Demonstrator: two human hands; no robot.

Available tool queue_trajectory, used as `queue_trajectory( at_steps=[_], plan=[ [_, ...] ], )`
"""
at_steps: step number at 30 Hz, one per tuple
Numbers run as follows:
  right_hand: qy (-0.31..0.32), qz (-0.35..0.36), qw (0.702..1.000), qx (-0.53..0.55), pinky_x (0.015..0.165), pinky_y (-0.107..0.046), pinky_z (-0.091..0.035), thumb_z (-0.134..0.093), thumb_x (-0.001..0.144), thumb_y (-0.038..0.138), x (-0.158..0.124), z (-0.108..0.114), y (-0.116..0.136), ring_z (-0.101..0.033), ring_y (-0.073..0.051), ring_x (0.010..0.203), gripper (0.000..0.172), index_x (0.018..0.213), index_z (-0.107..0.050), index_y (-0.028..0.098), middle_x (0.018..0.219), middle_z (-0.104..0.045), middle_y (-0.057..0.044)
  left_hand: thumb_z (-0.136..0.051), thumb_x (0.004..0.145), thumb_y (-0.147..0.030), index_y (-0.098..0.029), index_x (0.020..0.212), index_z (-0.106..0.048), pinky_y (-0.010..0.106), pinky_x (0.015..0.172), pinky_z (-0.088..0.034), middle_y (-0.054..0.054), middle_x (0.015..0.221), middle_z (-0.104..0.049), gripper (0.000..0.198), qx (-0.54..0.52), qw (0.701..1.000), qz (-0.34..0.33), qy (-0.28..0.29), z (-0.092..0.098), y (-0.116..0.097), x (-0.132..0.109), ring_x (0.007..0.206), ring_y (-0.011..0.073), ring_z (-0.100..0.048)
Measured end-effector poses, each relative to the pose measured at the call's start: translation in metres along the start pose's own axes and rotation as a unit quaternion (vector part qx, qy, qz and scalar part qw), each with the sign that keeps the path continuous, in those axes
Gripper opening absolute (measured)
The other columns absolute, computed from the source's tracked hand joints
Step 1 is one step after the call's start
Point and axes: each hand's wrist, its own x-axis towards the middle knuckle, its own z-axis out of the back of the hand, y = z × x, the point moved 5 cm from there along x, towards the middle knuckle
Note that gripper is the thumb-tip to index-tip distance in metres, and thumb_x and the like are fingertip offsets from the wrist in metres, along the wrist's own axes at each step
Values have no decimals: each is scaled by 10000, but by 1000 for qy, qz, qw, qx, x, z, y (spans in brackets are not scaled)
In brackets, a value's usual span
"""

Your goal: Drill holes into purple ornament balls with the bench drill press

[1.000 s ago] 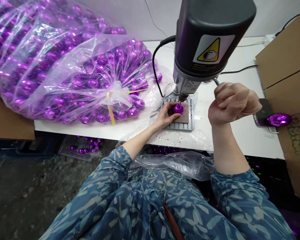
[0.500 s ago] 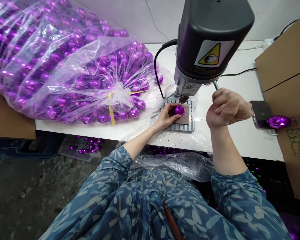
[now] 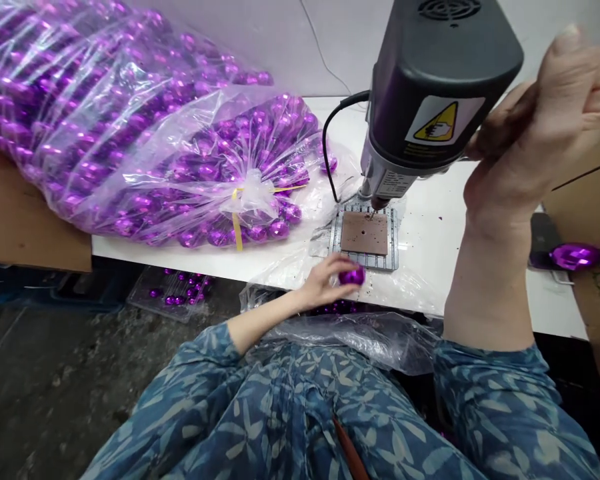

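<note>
While the left hand (image 3: 316, 285) pinches a shiny purple ball (image 3: 352, 275) between its fingers near mid-frame, just below a brown board (image 3: 353, 240) on the desk (image 3: 555, 310), the right hand (image 3: 540, 133) is at upper right beside a black drill press (image 3: 445, 70), fingers curled; whether they grip anything cannot be told. A clear bag (image 3: 145, 147) of purple balls (image 3: 279, 229) fills the upper left.

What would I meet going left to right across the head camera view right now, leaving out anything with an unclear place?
Cardboard, yellow tie, left hand holding a purple ball, drill, lone purple ball at the right.
</note>
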Motion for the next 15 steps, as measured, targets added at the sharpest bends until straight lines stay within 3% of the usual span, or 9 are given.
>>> queue_trajectory(
  at_steps=[2,4,5,7,10,12,15],
  plan=[
    [0,4,1000,-4,388,-265,-197,-769,872,581,-2,-1,2,-326,-39,393,696,624,-228,220,471,-216,66,-721,1013,-672,-322,1239,-789,401,784,-700,58,1092,-799,422,38,989,-36,136,0,-25,-30,942,221,-788],
    [-2,13,1000,-6,398,-270,-202,-769,867,600,-3,-1,4,-334,-39,397,685,620,-261,214,476,-222,60,-713,1014,-666,-396,1227,-806,405,707,-682,53,1125,-826,357,101,965,-66,233,4,-42,-54,863,237,-787],
    [-6,18,1000,-7,402,-274,-203,-770,858,617,-3,-1,5,-338,-41,399,684,620,-274,213,479,-222,58,-718,1008,-661,-422,1186,-813,412,688,-676,39,1144,-839,313,120,958,-74,250,9,-46,-60,840,243,-787],
    [-9,25,1000,-6,404,-280,-202,-777,839,642,-3,-1,6,-341,-45,402,689,619,-284,214,481,-215,56,-695,1029,-603,-418,1060,-811,406,661,-669,2,1065,-853,221,131,965,-60,220,24,-42,-57,785,231,-779],
    [-8,33,999,-7,403,-284,-195,-776,833,652,-3,0,5,-338,-47,401,692,613,-282,220,474,-205,59,-541,1104,-390,-333,1058,-772,412,715,-677,13,915,-815,242,145,982,8,118,55,-4,-14,802,225,-768],
    [-8,38,999,-3,401,-287,-192,-788,805,676,-2,0,5,-334,-50,399,716,609,-271,221,471,-188,59,-503,1081,-280,-255,1191,-750,483,816,-670,96,1060,-821,272,180,979,58,69,73,39,34,966,286,-772],
    [-15,35,999,6,395,-303,-195,-805,717,756,-2,1,3,-331,-59,394,767,607,-267,221,464,-193,60,-615,937,-167,-201,1043,-764,572,1009,-622,150,1044,-798,186,268,946,179,18,94,114,114,1065,358,-739]
  ],
)
